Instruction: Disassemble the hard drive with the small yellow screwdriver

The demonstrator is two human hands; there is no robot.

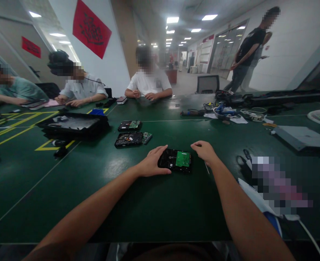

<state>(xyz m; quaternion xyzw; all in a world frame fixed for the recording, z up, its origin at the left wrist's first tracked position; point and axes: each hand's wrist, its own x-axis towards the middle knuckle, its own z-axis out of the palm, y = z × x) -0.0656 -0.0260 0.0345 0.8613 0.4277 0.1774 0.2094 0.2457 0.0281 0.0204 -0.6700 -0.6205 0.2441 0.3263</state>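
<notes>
A hard drive (171, 159) lies on the green table in front of me, its green circuit board facing up. My left hand (153, 163) grips its left end, fingers along the far edge and thumb along the near edge. Just off the drive's right end, my right hand (204, 151) is closed in a pinch; what its fingertips hold is too small to make out. A thin metal rod (207, 168) shows below the right palm, and I cannot tell whether the hand holds it. Two more hard drives, one with a board (134, 124) and one darker (128, 139), lie beyond my left hand.
A small loose circuit board (147, 137) lies beside the darker drive. Black trays (73, 125) are stacked at left. Cables (225, 110), a grey flat case (303, 137) and a blurred-out item (279, 185) are at right. Across the table (149, 224) sit several people.
</notes>
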